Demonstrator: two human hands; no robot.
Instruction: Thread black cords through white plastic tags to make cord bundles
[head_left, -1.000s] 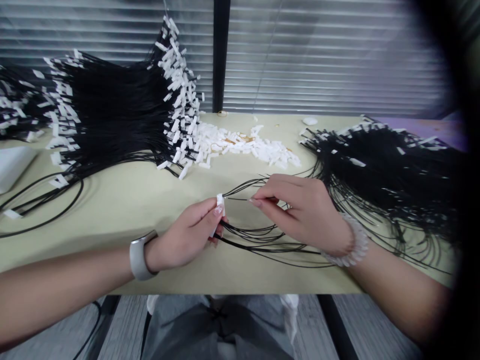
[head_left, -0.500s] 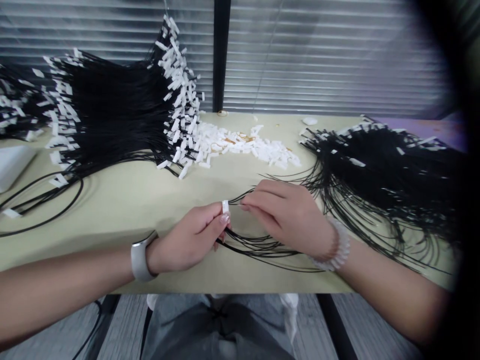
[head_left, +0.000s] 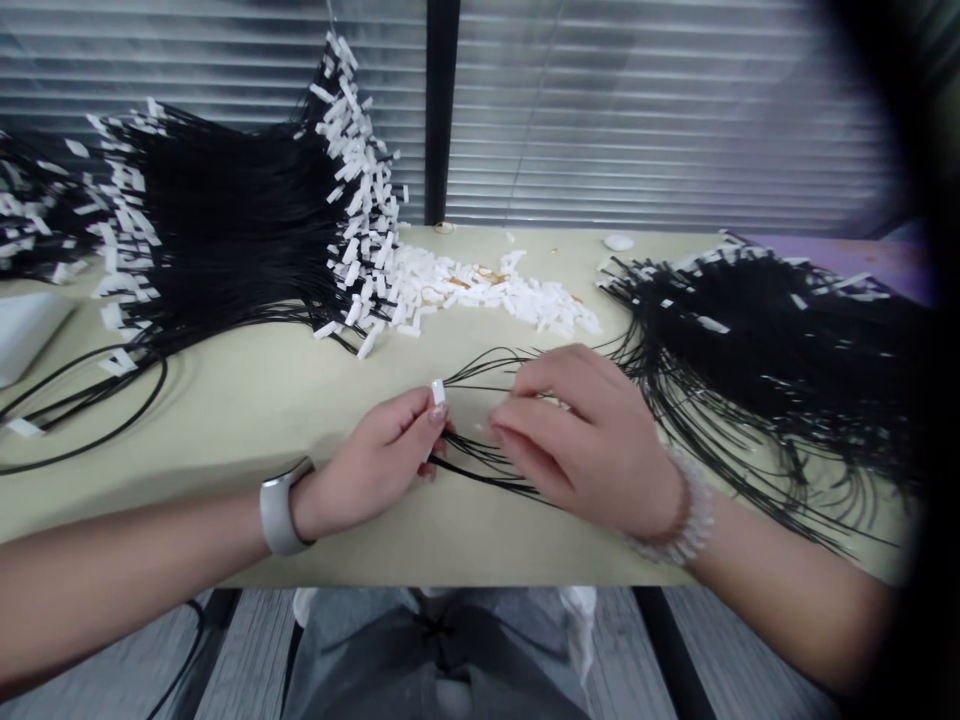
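White plastic connector block (head_left: 438, 392), tiny and rectangular, is pinched between the thumb and fingertips of the left hand (head_left: 367, 470). It's held just above the pale matte bench (head_left: 247, 410), around the middle and a bit back from the front edge. Those fingers are clamped firmly on it, and I'd guess it's gripped by its lower end so the top face is exposed toward the right hand (head_left: 577, 435). A fan of thin, glossy black wires (head_left: 466, 466) spreads out from under both hands and lies flat on the bench, probably so the strands are easy to tell apart. The right hand hovers just beside the block with fingers curled and tips close together, but it's blurry, so I can't tell if it's actually pinching a wire. Over at the back-left corner there's a huge bristly bundle of black wires tipped with white blocks (head_left: 225, 220). Mid back edge has a loose heap of white plastic blocks (head_left: 487, 290), and the right side has a messy, springy pile of black wires (head_left: 765, 340).
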